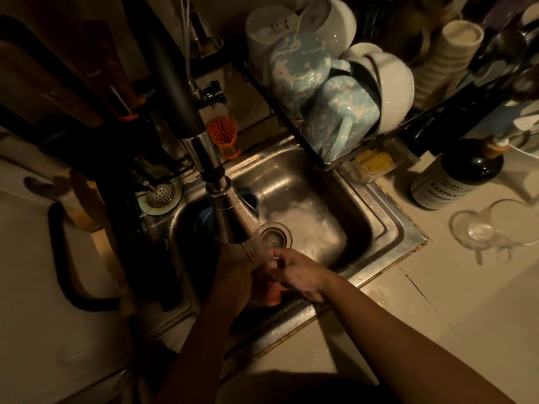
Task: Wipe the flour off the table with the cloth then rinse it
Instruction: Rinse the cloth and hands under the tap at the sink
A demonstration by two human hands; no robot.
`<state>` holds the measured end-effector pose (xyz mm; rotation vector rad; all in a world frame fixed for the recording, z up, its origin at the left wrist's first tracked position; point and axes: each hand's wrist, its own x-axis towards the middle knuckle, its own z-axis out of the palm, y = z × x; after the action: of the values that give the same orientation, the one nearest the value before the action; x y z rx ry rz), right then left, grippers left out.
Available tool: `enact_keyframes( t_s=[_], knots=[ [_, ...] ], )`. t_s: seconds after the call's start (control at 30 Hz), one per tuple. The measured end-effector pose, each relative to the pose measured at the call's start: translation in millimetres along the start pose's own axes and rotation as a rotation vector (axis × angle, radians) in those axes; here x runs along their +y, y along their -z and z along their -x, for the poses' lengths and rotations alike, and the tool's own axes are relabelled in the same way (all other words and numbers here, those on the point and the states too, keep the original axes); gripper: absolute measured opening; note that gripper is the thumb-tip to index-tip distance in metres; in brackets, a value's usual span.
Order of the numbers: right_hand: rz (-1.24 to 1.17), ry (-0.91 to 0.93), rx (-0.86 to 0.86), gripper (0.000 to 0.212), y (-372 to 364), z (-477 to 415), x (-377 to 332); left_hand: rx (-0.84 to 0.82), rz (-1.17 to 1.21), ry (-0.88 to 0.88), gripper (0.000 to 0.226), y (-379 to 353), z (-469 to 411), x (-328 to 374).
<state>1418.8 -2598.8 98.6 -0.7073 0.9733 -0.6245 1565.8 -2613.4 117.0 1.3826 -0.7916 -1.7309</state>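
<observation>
Both hands meet over the near side of the steel sink [388, 225], under water running from the pull-down faucet head [230, 217]. My left hand [233, 272] is in shadow right below the spout. My right hand [297, 275] reaches in from the right, its fingers curled against the left hand. A dark shape [256, 306] lies just under the hands; in this dim light I cannot tell whether it is the cloth. The sink bottom around the drain [274, 236] is wet.
A dish rack [335, 158] with mugs and bowls overhangs the sink's far right. An orange brush holder [224, 138] stands behind the sink. A dark soap bottle [458, 176] and an overturned glass [493, 228] are on the right counter. A strainer [160, 195] rests at the sink's left.
</observation>
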Motion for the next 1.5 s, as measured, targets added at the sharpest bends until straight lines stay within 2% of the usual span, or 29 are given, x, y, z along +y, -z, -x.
enact_keyframes(
  t_s=[0.07, 0.13, 0.27, 0.43, 0.53, 0.6, 0.67, 0.73, 0.83, 0.9, 0.93, 1.0, 1.1, 1.17, 1.23, 1.37, 1.5],
  knots=[
    [-0.15, -0.002, 0.025, 0.036, -4, -2, 4, 0.027, -0.051, -0.023, 0.051, 4, 0, 1],
    [-0.274, 0.071, 0.076, 0.023, -7, -6, 10, 0.048, -0.172, -0.064, 0.045, 5, 0, 0],
    [-0.314, 0.198, 0.14, 0.016, -10, -8, 8, -0.015, -0.314, 0.101, 0.003, -5, 8, 4],
    [-0.025, 0.23, 0.174, 0.022, 0, -4, -3, 0.115, -0.201, -0.009, 0.028, 0, 10, 1],
    [0.015, 0.224, 0.137, 0.025, 5, 4, -9, 0.199, -0.082, -0.032, 0.04, -1, 9, 0],
    [-0.068, 0.123, 0.099, 0.033, 5, 6, -7, 0.191, 0.031, -0.02, 0.052, -3, 12, 6],
    [-0.148, 0.034, 0.128, 0.036, 3, 3, 2, 0.185, 0.111, 0.003, 0.048, 1, 12, 7],
    [-0.201, 0.13, 0.229, 0.029, -1, -4, 11, 0.207, 0.02, -0.008, 0.033, 3, 10, 9],
    [-0.048, 0.302, 0.362, 0.016, -7, -6, 15, 0.237, -0.298, -0.062, 0.032, 3, 9, 7],
    [0.081, 0.396, 0.365, 0.012, -10, -6, 14, 0.317, -0.288, -0.088, 0.017, 0, 11, 4],
    [0.127, 0.422, 0.355, 0.011, -11, -7, 11, 0.357, -0.287, -0.091, 0.02, -4, 13, 4],
    [0.178, 0.426, 0.382, 0.013, -9, -10, 6, 0.374, -0.29, -0.1, 0.027, -11, 17, 2],
    [0.305, 0.412, 0.48, 0.012, 0, -14, 6, 0.374, -0.414, -0.159, 0.018, -13, 17, -1],
    [0.438, 0.413, 0.44, 0.011, 0, -13, 8, 0.427, -0.558, -0.23, 0.016, -10, 13, 1],
    [0.494, 0.395, 0.407, 0.009, -2, -12, 8, 0.455, -0.622, -0.264, 0.028, -5, 6, 0],
    [0.489, 0.365, 0.522, 0.01, 3, -16, 1, 0.402, -0.577, -0.174, 0.023, -8, 5, -7],
    [0.601, 0.409, 0.446, 0.024, -3, -11, 6, 0.437, -0.506, -0.099, 0.021, -8, 4, -1]
  ],
)
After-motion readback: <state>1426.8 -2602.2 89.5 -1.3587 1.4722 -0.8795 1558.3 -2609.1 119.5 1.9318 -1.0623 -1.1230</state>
